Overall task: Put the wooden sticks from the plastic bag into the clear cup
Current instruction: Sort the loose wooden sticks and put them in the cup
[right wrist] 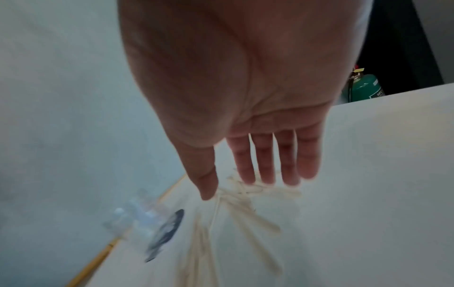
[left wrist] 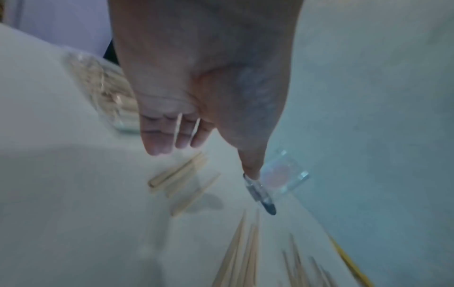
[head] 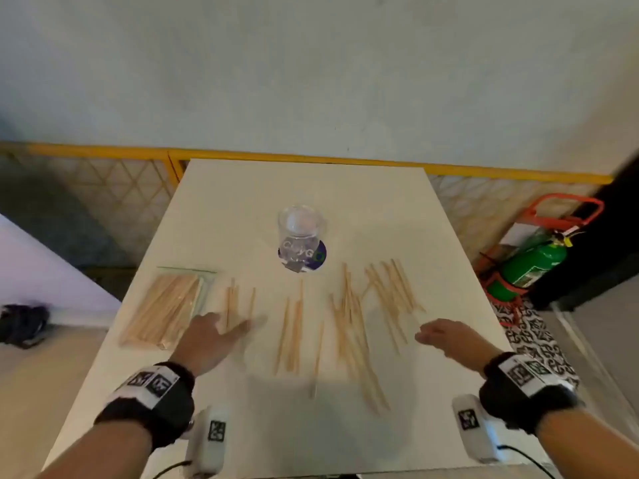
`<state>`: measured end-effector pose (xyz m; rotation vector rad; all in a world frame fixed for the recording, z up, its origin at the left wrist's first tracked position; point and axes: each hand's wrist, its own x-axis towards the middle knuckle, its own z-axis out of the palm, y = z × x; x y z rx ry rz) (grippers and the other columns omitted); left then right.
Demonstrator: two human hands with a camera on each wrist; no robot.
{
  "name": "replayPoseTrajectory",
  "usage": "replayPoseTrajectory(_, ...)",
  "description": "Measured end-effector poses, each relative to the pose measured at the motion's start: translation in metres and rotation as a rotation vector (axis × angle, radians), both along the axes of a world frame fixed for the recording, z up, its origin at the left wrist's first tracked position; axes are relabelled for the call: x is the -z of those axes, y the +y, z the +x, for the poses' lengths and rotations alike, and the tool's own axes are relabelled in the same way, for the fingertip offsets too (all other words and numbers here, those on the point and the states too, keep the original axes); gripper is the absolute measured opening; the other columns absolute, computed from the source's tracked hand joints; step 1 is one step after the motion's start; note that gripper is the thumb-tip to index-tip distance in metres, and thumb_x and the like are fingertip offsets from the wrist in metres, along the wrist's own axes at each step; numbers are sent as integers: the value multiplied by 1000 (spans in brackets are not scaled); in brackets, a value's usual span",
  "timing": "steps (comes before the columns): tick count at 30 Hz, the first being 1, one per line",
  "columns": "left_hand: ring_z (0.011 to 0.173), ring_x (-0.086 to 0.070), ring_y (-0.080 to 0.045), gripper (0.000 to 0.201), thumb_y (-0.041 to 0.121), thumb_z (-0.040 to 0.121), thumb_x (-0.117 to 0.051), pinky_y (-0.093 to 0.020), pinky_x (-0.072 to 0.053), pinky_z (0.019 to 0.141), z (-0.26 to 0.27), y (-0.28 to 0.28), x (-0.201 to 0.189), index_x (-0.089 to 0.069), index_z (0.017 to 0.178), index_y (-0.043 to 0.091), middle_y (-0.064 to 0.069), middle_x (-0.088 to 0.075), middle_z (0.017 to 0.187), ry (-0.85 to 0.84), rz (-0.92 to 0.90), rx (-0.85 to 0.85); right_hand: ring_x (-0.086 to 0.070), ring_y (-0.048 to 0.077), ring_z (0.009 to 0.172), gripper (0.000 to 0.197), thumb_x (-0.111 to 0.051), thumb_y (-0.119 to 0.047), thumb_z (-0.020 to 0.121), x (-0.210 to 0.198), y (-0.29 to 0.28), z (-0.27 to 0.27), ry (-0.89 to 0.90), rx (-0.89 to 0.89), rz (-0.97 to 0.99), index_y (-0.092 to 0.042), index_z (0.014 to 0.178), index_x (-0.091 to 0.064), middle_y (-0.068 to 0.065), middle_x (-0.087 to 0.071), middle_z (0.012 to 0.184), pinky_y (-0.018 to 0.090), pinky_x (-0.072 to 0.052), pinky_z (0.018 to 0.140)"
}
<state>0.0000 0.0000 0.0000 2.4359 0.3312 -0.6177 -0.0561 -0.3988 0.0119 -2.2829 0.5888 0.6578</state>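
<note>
Near the tabletop's left edge lies the plastic bag [head: 162, 311], sticks inside. Beside it the left hand [head: 211, 335] hovers, fingers spread, holding nothing. Loose wooden sticks [head: 349, 323] litter the middle before the empty clear cup [head: 301, 233]. The right hand [head: 446, 337] hangs slack. Gathering seems next: pinch a bundle.

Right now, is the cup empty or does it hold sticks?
Empty. The cup stands upright with nothing inside; the loose sticks lie on the table.

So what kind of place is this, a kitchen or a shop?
Hard to say; perhaps a shop or workroom rather than a kitchen. A plain white table stands by a bare wall, a green fire extinguisher sits in an orange stand on the floor, and a yellow railing runs behind.
</note>
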Motion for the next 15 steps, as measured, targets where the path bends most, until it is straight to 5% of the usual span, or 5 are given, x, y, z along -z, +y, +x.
replayPoseTrajectory(1,142,-39,-38,138,96,50,-48,-45,-34,112,7,-7,6,-36,151,3,-20,-37,156,38,41,-28,-51,25,120,54,-64,-37,87,6,-6,17,-29,-18,-48,-7,130,-53,12,-55,134,33,-36,99)
replayPoseTrajectory(3,148,-23,-42,143,98,50,-51,-50,-28,117,12,-29,13,-24,156,6,-22,-20,161,140,134,-72,-43,29,132,68,-63,-43,85,14,-15,48,-25,5,-118,-5,138,-44,14,-45,145,35,-31,107)
replayPoseTrajectory(8,139,-25,-37,142,92,47,-64,-46,-34,112,18,-89,27,-23,153,6,-15,-26,146,104,230,-54,-44,38,126,86,-68,-57,74,37,-15,104,6,24,-249,-5,138,-40,19,-39,141,45,-39,104)
replayPoseTrajectory(15,134,-37,-35,135,83,54,-71,-42,-41,107,21,-179,30,-19,149,2,-11,-27,145,105,149,128,-55,31,111,59,-69,-30,80,47,55,112,-27,-211,-73,-2,125,-43,17,-52,124,31,-43,83)
